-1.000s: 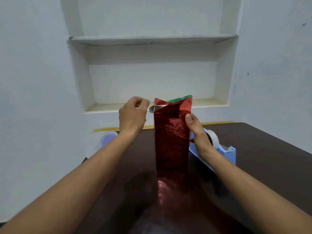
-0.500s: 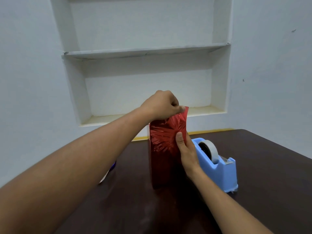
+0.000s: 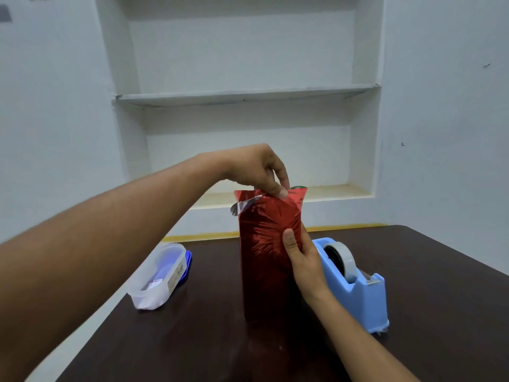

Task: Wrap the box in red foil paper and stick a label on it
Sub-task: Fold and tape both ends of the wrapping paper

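Head view: the box (image 3: 268, 257), sheathed in red foil (image 3: 264, 224), stands upright on the dark table (image 3: 440, 299) just beside the tape dispenser (image 3: 355, 282). The left hand (image 3: 259, 169) pinches the top flap; the right hand (image 3: 301, 260) grips its side. Judgement: crease each flap flat before taping; a slack fold will likely spring open.

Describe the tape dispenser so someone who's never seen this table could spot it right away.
Start at the dark brown table, then find the tall box wrapped in red foil standing upright near its middle. Just right of it, behind the right hand, sits the tape dispenser. It is the only light blue block there, carrying a pale roll of tape.
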